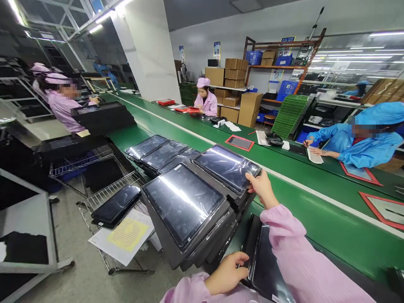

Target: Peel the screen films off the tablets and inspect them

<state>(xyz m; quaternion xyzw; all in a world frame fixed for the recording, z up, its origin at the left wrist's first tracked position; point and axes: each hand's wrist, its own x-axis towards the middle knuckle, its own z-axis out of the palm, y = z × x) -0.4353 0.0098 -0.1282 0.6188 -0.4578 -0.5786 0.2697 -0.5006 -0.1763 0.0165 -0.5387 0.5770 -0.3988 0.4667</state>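
My right hand (263, 188) pinches the near right corner of a glossy black tablet screen (222, 166), which lies on a stack with black foam sheets. Low in the view, my left hand (227, 272) has its thumb and fingers closed on the left edge of another dark tablet screen (268, 263). My right sleeve covers part of that one. Between my hands and the cart, a larger film-covered tablet screen (186, 202) tops a leaning pile of foam sheets (202, 248). More screens (164, 153) are stacked behind it.
A green conveyor belt (303, 202) with a white line runs past the stacks. On the left, a wire cart (94, 202) carries a dark screen and a paper with a yellow note (129, 231). Across the belt, a person in blue (372, 134) writes; red-framed panels (240, 142) lie there.
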